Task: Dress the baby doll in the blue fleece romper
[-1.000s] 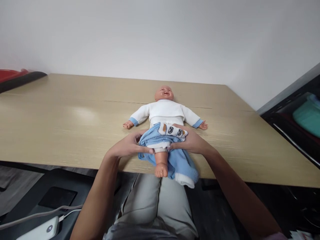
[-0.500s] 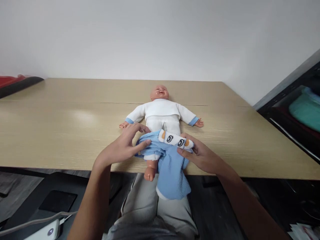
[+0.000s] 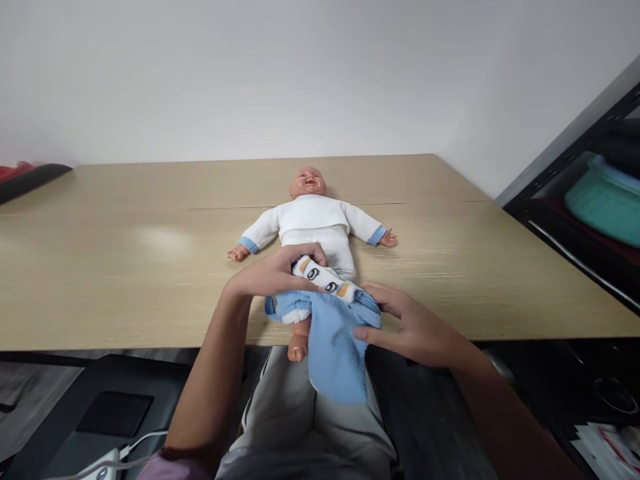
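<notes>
1 change: left hand (image 3: 273, 275) now holds sock (image 3: 324, 281).

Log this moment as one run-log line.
doll: on back on table, white top | left hand: gripping socked leg | right hand: holding blue trousers | bare foot: past table edge

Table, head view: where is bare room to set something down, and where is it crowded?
Bare table runs left of the doll, out to the dark tray, and right of it to the edge by the black shelf. A strip lies free behind its head. Crowded: the front middle, where left hand grips the sock and right hand the blue trousers.
</notes>
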Action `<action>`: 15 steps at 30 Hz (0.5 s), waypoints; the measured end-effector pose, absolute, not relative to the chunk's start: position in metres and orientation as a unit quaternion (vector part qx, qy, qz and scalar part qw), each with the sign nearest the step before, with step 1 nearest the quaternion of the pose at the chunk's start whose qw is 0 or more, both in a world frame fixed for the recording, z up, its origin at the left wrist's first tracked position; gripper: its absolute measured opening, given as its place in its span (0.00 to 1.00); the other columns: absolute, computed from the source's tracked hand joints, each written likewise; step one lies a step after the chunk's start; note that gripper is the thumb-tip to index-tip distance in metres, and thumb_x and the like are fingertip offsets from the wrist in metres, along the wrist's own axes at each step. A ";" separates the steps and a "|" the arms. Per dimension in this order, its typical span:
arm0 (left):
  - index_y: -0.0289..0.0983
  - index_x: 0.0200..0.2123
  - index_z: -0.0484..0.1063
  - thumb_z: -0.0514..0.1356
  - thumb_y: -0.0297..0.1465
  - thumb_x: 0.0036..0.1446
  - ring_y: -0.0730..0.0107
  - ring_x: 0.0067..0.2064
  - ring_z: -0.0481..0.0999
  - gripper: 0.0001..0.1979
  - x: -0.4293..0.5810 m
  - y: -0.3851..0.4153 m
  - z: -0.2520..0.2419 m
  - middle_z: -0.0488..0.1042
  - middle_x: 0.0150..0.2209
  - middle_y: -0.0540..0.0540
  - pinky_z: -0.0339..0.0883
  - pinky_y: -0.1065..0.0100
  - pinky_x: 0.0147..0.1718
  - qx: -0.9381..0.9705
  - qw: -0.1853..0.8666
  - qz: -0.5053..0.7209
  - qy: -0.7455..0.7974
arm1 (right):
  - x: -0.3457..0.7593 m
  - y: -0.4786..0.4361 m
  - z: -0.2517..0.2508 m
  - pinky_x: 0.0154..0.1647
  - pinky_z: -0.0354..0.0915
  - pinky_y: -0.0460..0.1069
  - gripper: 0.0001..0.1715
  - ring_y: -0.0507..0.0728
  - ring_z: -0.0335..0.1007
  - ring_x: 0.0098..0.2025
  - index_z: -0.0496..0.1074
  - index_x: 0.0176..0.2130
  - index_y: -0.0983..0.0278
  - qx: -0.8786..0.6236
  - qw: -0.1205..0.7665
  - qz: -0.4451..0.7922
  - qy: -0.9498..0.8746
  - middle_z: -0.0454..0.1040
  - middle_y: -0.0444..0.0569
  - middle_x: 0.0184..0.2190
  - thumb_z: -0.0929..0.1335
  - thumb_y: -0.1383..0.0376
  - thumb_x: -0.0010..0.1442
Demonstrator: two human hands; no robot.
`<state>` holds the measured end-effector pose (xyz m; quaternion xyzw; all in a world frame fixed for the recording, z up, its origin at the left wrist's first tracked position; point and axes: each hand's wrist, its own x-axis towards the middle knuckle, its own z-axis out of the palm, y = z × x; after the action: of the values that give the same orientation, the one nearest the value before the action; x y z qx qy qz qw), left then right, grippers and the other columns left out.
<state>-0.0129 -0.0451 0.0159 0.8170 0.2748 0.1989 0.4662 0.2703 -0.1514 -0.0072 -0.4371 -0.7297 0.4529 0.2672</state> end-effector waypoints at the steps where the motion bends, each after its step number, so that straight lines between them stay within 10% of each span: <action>1: 0.40 0.46 0.75 0.72 0.41 0.62 0.62 0.46 0.77 0.16 -0.015 -0.045 0.016 0.78 0.44 0.48 0.71 0.64 0.47 0.818 0.471 0.200 0.262 | 0.273 -0.155 -0.008 0.62 0.70 0.57 0.21 0.64 0.75 0.57 0.78 0.51 0.57 -0.431 0.274 0.460 -0.726 0.78 0.49 0.54 0.77 0.48 0.67; 5: 0.40 0.49 0.74 0.71 0.42 0.64 0.60 0.49 0.77 0.17 -0.016 -0.048 0.023 0.78 0.49 0.45 0.72 0.63 0.49 0.826 0.480 0.181 0.233 | 0.275 -0.161 -0.012 0.59 0.73 0.56 0.16 0.63 0.75 0.58 0.77 0.51 0.54 -0.361 0.364 0.523 -0.680 0.76 0.50 0.58 0.74 0.49 0.71; 10: 0.40 0.53 0.78 0.79 0.46 0.53 0.57 0.49 0.79 0.30 -0.002 -0.049 0.034 0.80 0.47 0.46 0.71 0.64 0.49 0.839 0.484 0.142 0.206 | 0.264 -0.157 -0.020 0.35 0.70 0.48 0.17 0.54 0.68 0.32 0.73 0.40 0.57 -0.395 0.444 0.521 -0.613 0.71 0.43 0.31 0.70 0.49 0.75; 15: 0.38 0.42 0.81 0.70 0.48 0.66 0.65 0.38 0.77 0.18 0.008 -0.046 0.034 0.79 0.36 0.50 0.68 0.67 0.38 0.847 0.489 0.077 0.196 | 0.271 -0.163 -0.021 0.40 0.75 0.50 0.22 0.59 0.76 0.41 0.78 0.52 0.56 -0.424 0.314 0.548 -0.649 0.78 0.47 0.40 0.72 0.44 0.71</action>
<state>0.0082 -0.0458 0.0340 0.8466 0.1962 0.0765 0.4889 0.2710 -0.1626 -0.0214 -0.4239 -0.6492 0.5479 0.3141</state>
